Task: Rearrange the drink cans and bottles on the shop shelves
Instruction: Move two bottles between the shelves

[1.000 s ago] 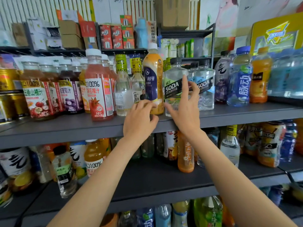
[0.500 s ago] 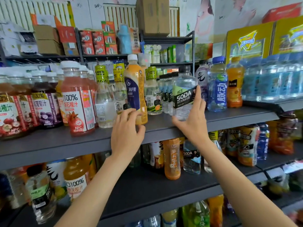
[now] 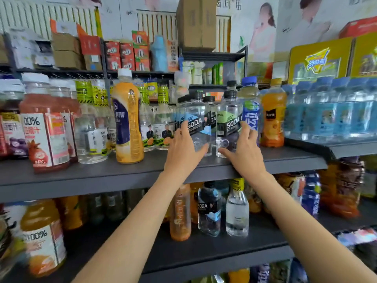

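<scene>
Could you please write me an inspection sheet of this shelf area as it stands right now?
Surface: grey upper shelf, lower shelf beneath, both stocked.
Job's things: two clear soda bottles, blue-label and green-label, upright side by side at the shelf front; tall orange bottle stands apart to the left.
Clutter: red juice bottles, blue water bottles, cardboard boxes on top.
Grippers: left hand grips the blue-label soda; right hand grips the green-label one.
Cables: nothing seen.
Surroundings: wall posters, yellow cartons.
</scene>
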